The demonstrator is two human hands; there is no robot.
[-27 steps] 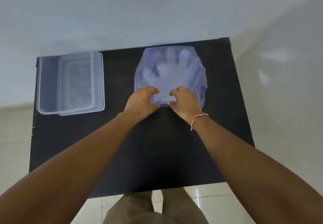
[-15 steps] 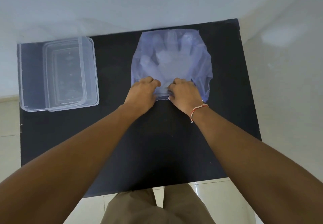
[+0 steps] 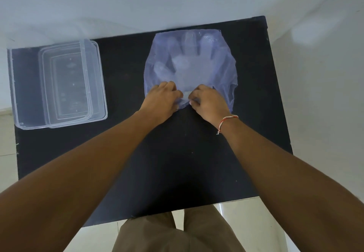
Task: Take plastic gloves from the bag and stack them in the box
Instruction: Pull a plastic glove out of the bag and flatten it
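Note:
A bluish clear plastic bag (image 3: 226,68) lies flat at the back middle of the black table (image 3: 177,163). Whitish plastic gloves (image 3: 187,64) show through it, fingers pointing away from me. My left hand (image 3: 160,102) and my right hand (image 3: 208,104) sit side by side at the bag's near edge, fingers curled and pinching the plastic at its mouth. The clear plastic box (image 3: 25,86) stands at the table's left end with its lid (image 3: 67,82) resting on top, shifted to the right.
A white wall runs right behind the table's far edge. Pale floor tiles lie beyond the table's left, right and near edges. A red-and-white thread circles my right wrist (image 3: 226,122).
Both hands have drawn closer together and their fingers have closed on the bag's near edge. The bag's near corners have bunched up a little. The view has shifted slightly.

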